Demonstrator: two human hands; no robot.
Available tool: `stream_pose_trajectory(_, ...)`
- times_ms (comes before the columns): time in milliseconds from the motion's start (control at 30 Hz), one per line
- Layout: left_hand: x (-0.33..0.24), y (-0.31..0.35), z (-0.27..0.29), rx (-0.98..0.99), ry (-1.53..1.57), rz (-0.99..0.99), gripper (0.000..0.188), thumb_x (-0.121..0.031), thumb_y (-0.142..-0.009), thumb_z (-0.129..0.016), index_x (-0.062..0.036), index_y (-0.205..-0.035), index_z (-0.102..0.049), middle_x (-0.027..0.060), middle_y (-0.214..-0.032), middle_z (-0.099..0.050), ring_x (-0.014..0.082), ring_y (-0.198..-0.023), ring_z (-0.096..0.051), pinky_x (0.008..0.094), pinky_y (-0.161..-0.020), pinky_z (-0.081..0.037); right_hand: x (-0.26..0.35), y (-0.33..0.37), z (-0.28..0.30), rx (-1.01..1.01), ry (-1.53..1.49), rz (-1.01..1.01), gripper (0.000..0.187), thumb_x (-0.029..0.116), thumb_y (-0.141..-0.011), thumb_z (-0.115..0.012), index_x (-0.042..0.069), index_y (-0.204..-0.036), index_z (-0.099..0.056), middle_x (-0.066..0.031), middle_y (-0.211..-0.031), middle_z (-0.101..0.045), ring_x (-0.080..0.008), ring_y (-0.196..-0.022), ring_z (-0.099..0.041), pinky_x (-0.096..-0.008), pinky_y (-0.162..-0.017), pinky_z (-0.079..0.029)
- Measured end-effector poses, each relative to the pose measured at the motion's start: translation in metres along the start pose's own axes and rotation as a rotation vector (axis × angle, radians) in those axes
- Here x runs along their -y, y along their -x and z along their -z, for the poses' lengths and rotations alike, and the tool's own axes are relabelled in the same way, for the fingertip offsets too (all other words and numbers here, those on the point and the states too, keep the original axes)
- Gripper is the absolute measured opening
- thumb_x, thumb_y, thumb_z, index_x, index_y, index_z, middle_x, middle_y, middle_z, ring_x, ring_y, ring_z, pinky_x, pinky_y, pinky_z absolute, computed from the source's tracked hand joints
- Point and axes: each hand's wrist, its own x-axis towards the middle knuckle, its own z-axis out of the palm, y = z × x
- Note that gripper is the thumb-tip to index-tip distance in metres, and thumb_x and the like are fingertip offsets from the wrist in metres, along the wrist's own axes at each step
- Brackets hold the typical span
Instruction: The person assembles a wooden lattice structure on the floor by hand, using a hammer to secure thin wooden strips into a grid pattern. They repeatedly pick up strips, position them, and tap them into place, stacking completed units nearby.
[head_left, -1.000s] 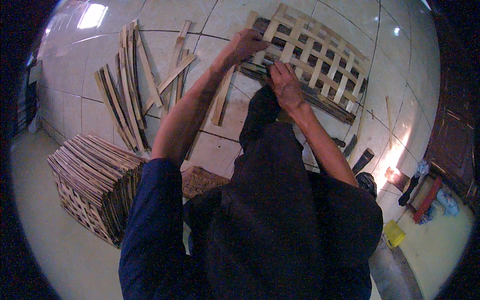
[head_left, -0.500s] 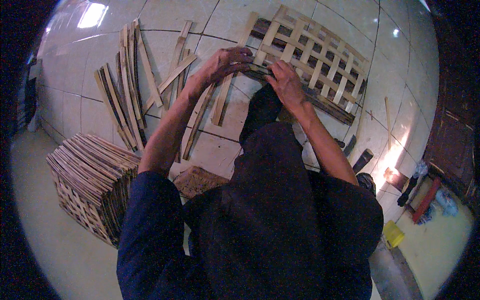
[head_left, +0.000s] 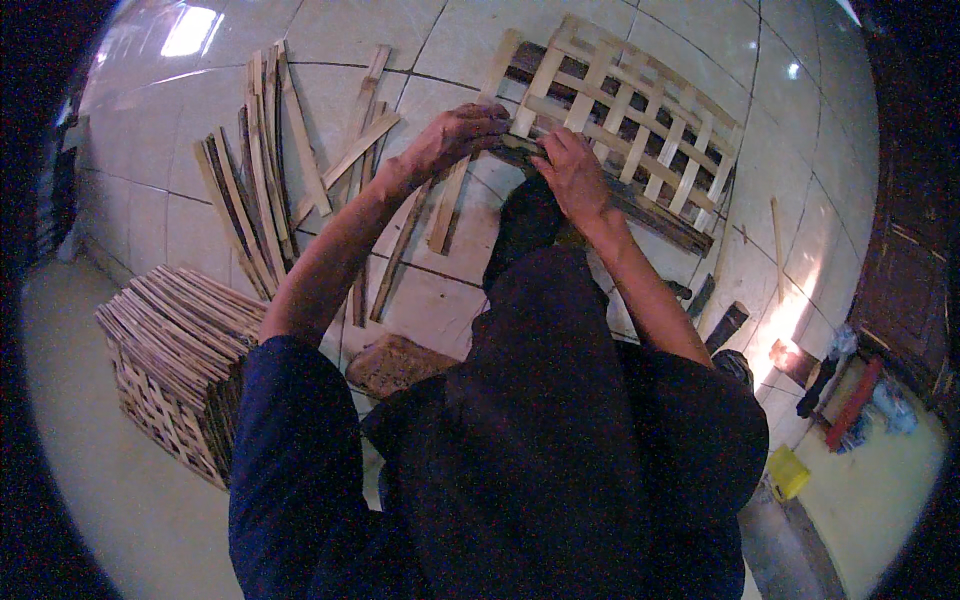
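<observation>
A woven lattice panel of pale bamboo strips (head_left: 632,148) lies on the tiled floor ahead of me, with darker strips beneath it and along its near edge. My left hand (head_left: 462,135) is at the panel's near left corner, its fingers bent and drawn together around the edge strips. Close by, my right hand (head_left: 575,172) pinches the near edge with thumb and fingers. A short dark strip end (head_left: 520,147) shows between the two hands. My fingers partly hide exactly which strips they grip.
Loose bamboo strips (head_left: 262,165) fan out on the floor to the left. A tall stack of woven panels (head_left: 175,325) stands at lower left. Near my left arm lies a rough brown slab (head_left: 395,365). Dark-handled tools (head_left: 727,326) and a yellow container (head_left: 788,473) are at right.
The left hand's fingers, more spread before, have come closer together at the corner. My right hand stays on the near edge. The whole view has shifted slightly.
</observation>
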Motion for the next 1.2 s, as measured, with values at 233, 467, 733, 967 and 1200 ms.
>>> stream_pose_trajectory(233,-0.003,0.002,-0.001,0.038,0.061,0.082,0.026,-0.015,-0.089,-0.055,0.0004,-0.109,-0.062,0.0186,-0.122,-0.058,0.0335,-0.115,-0.054,0.0389,-0.097,-0.045,0.003,0.002,0.001,0.034,0.073,0.043,0.026,0.016,-0.082,-0.067,-0.002,-0.099,-0.059,-0.0160,-0.100,-0.058,-0.0344,-0.094,-0.057,-0.0422,-0.081,-0.048)
stream_pose_trajectory(467,0.015,0.002,-0.007,0.020,0.084,0.000,0.028,-0.017,-0.090,-0.053,-0.0014,-0.110,-0.062,0.0174,-0.121,-0.058,0.0338,-0.118,-0.053,0.0386,-0.099,-0.044,0.008,-0.004,0.026,-0.041,-0.187,-0.271,0.026,0.017,-0.089,-0.060,0.001,-0.108,-0.062,-0.0163,-0.096,-0.062,-0.0328,-0.088,-0.061,-0.0391,-0.078,-0.049)
stream_pose_trajectory(733,0.004,0.007,-0.006,-0.026,-0.017,-0.034,0.029,-0.020,-0.090,-0.053,-0.0016,-0.112,-0.062,0.0168,-0.124,-0.056,0.0341,-0.120,-0.051,0.0396,-0.100,-0.043,0.015,-0.001,0.076,-0.223,-0.298,-0.547,0.025,0.023,-0.087,-0.063,0.005,-0.104,-0.066,-0.0150,-0.094,-0.068,-0.0310,-0.087,-0.065,-0.0399,-0.078,-0.050)
stream_pose_trajectory(967,-0.007,0.002,-0.006,0.018,0.053,0.117,0.027,-0.016,-0.088,-0.057,-0.0029,-0.111,-0.063,0.0136,-0.127,-0.057,0.0319,-0.121,-0.050,0.0392,-0.100,-0.043,0.002,0.009,0.066,-0.299,-0.221,-0.506,0.024,0.025,-0.087,-0.064,0.004,-0.099,-0.065,-0.0142,-0.090,-0.069,-0.0298,-0.081,-0.066,-0.0396,-0.074,-0.050)
stream_pose_trajectory(1200,0.010,0.005,-0.011,0.022,-0.211,0.033,0.027,-0.018,-0.086,-0.061,-0.0051,-0.110,-0.064,0.0117,-0.126,-0.058,0.0306,-0.118,-0.052,0.0401,-0.098,-0.044,0.002,0.012,0.059,-0.211,-0.422,-0.676,0.019,0.022,-0.087,-0.066,0.005,-0.095,-0.066,-0.0061,-0.080,-0.068,-0.0152,-0.071,-0.064,-0.0287,-0.067,-0.049)
